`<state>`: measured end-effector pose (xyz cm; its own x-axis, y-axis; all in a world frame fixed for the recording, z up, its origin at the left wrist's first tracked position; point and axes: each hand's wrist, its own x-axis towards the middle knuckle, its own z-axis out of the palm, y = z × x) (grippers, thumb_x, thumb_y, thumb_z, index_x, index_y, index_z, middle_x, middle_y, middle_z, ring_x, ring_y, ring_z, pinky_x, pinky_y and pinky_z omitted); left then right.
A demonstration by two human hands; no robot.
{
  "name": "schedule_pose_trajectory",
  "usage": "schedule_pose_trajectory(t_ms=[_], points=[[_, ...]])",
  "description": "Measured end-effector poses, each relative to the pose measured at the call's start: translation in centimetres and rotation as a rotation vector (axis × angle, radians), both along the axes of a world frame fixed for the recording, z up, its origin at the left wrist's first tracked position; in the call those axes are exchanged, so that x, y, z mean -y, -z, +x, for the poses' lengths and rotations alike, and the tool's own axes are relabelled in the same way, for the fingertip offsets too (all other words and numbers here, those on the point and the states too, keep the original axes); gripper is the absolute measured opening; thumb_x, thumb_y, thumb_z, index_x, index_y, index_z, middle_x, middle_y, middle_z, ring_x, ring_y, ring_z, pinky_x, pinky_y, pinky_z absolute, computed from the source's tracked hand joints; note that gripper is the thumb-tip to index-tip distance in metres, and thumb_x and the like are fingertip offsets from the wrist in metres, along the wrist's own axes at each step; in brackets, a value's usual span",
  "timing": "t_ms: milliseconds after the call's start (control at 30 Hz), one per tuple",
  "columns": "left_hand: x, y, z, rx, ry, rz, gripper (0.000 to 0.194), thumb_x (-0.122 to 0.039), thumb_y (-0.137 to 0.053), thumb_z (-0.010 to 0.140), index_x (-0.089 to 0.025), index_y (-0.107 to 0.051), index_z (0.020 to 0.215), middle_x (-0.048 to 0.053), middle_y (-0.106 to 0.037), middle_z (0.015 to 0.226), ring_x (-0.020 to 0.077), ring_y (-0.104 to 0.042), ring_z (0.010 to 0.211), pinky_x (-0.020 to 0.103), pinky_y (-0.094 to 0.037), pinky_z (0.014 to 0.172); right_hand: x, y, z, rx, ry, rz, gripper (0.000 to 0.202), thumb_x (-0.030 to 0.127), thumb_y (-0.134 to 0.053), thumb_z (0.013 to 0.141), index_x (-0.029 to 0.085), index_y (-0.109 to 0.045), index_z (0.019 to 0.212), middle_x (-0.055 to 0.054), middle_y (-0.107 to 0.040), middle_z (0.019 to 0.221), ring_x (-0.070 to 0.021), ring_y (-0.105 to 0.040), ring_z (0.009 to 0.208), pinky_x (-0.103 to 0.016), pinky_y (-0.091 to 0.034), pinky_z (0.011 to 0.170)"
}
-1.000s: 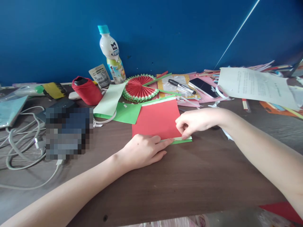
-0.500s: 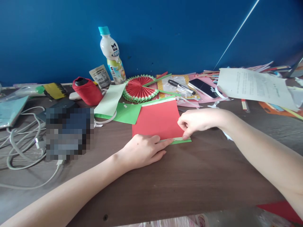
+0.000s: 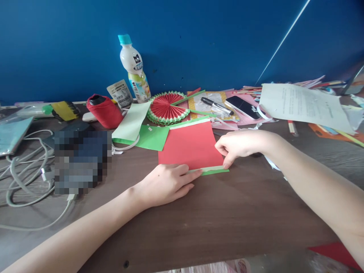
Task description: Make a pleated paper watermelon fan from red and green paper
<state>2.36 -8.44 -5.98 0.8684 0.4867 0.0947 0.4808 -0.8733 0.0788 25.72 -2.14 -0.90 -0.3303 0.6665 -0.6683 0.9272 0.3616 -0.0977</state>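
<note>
At bench (image 3: 227, 220) centre, I log: one red paper sheet (image 3: 189, 146), lying flat, edged near side with a white strip (image 3: 212, 168) over a green strip (image 3: 217, 171). Left hand (image 3: 165, 184): flat, fingers extended, pressing the sheet's near left edge; grips nothing. Right hand (image 3: 239, 146): fingertips pinched down on the strip at the near right corner. Step, by my reading: fixing or creasing the near border. Next move calls for even pressure along that edge. Behind: pleated watermelon fan (image 3: 167, 108), bottle (image 3: 135, 70).
</note>
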Motion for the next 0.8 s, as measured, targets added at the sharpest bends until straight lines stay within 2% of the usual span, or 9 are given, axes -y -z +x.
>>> schedule_pose_trajectory(t_ms=[100,200,300,367,433,533,600,667,800], points=[[-0.3,-0.1,-0.6,0.177,-0.051,-0.172,0.037,-0.024,-0.033,0.090,-0.019,-0.048,0.124,0.003,-0.061,0.080,0.0114,-0.058,0.072,0.020,-0.044,0.062,-0.1,0.0,0.1,0.004,0.006,0.019,0.034,0.047,-0.064,0.059,0.020,-0.044,0.061,0.004,-0.044,0.058,-0.0086,-0.034,0.048,-0.025,-0.021,0.047],[-1.0,-0.2,-1.0,0.484,-0.232,-0.347,0.033,-0.019,-0.033,0.090,-0.017,-0.052,0.117,0.001,-0.061,0.077,0.0085,-0.057,0.069,0.018,-0.045,0.065,-0.5,0.0,0.5,-0.039,0.006,-0.015,0.034,0.049,-0.063,0.060,0.020,-0.044,0.061,0.004,-0.044,0.058,-0.0088,-0.035,0.049,-0.025,-0.021,0.047],[-1.5,-0.5,-1.2,0.658,-0.355,-0.344,0.028,-0.016,-0.034,0.089,-0.017,-0.058,0.103,0.002,-0.062,0.084,0.0097,-0.058,0.078,0.020,-0.046,0.072,-0.8,-0.1,0.7,-0.105,0.003,-0.006,0.036,0.053,-0.059,0.064,0.020,-0.046,0.062,0.004,-0.044,0.057,-0.0090,-0.036,0.048,-0.024,-0.021,0.047],[-1.6,-0.8,-1.2,0.614,-0.338,-0.289,0.030,-0.016,-0.032,0.090,-0.017,-0.058,0.104,0.005,-0.063,0.096,0.0117,-0.058,0.090,0.023,-0.046,0.080,-0.5,-0.1,0.2,-0.195,-0.028,0.072,0.036,0.054,-0.051,0.071,0.019,-0.045,0.061,0.004,-0.044,0.057,-0.0092,-0.037,0.049,-0.024,-0.022,0.047],[-1.2,-0.9,-0.9,0.480,-0.249,-0.241,0.033,-0.017,-0.030,0.090,-0.017,-0.055,0.112,0.007,-0.061,0.110,0.0136,-0.055,0.102,0.027,-0.044,0.088,0.2,0.1,-0.9,-0.328,-0.090,0.186,0.034,0.048,-0.042,0.079,0.019,-0.044,0.062,0.003,-0.046,0.058,-0.0099,-0.039,0.051,-0.024,-0.023,0.049],[-0.1,-0.7,-0.2,0.206,-0.110,-0.191,0.040,-0.021,-0.031,0.089,-0.015,-0.044,0.127,0.010,-0.049,0.130,0.0176,-0.040,0.124,0.033,-0.033,0.103,1.7,0.5,-2.8,-0.448,-0.174,0.286,0.027,0.035,-0.035,0.085,0.019,-0.044,0.064,0.001,-0.054,0.065,-0.0106,-0.044,0.056,-0.024,-0.024,0.052],[0.7,-0.4,0.2,0.050,-0.107,-0.173,0.048,-0.028,-0.035,0.089,-0.011,-0.034,0.134,0.012,-0.034,0.141,0.0214,-0.023,0.133,0.038,-0.024,0.108,2.3,0.9,-3.5,-0.415,-0.193,0.273,0.029,0.034,-0.033,0.085,0.018,-0.043,0.063,-0.001,-0.057,0.068,-0.0113,-0.045,0.057,-0.024,-0.024,0.052],[1.2,-0.1,0.4,-0.037,-0.113,-0.157,0.059,-0.038,-0.037,0.088,-0.010,-0.024,0.138,0.013,-0.021,0.146,0.0238,-0.013,0.136,0.040,-0.020,0.110,2.5,1.1,-3.6,-0.380,-0.194,0.216,0.031,0.037,-0.033,0.086,0.019,-0.045,0.064,-0.002,-0.058,0.069,-0.0119,-0.045,0.057,-0.024,-0.024,0.052],[1.5,0.1,0.3,-0.081,-0.103,-0.141,0.068,-0.046,-0.035,0.087,-0.012,-0.011,0.142,0.011,-0.010,0.148,0.0229,-0.006,0.137,0.040,-0.015,0.111,2.1,0.9,-2.7,-0.378,-0.171,0.107,0.026,0.039,-0.042,0.081,0.020,-0.047,0.066,0.000,-0.058,0.067,-0.0108,-0.045,0.055,-0.023,-0.026,0.050]])
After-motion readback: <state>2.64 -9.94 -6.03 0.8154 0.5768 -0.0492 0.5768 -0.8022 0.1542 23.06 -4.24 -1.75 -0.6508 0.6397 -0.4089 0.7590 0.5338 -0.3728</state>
